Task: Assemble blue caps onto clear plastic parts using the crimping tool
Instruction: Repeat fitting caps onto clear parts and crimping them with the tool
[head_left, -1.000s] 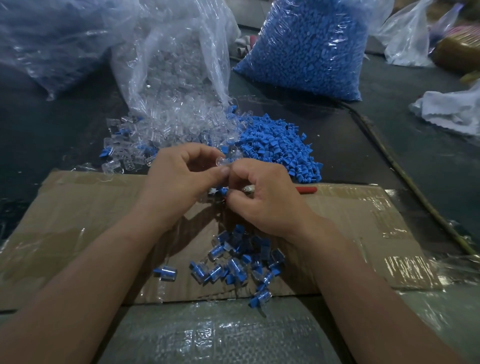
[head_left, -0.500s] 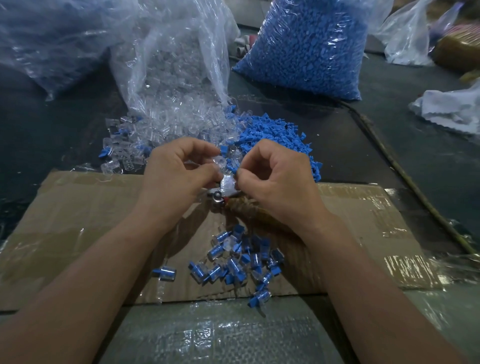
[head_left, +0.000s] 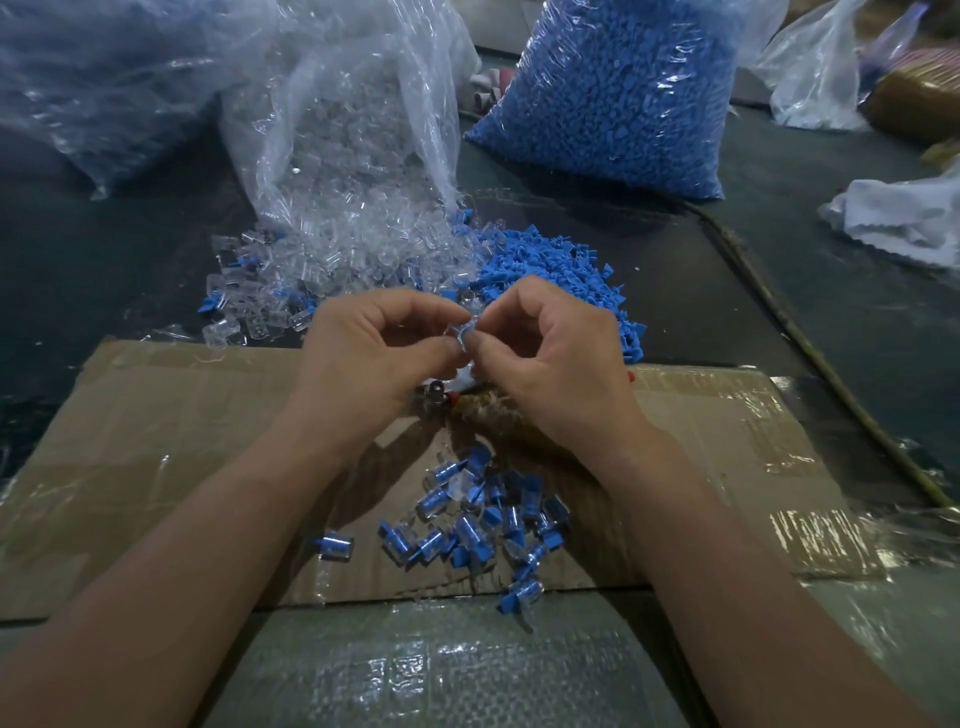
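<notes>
- left hand (head_left: 374, 358) and right hand (head_left: 550, 364) are together, fingertips meeting, both pinching one clear part (head_left: 462, 331) above the cardboard (head_left: 156, 441); some blue shows on it, can't tell if a cap is seated
- crimping tool (head_left: 435, 391) lies under the hands, mostly hidden by them
- capped pieces (head_left: 478, 514) piled on the cardboard between the forearms
- behind the hands: loose clear parts (head_left: 353, 249) spill from an open bag (head_left: 343, 104), touching the loose blue caps (head_left: 550, 265) on their right
- sack of blue caps (head_left: 613, 93) at the back, white cloth (head_left: 904, 218) far right
</notes>
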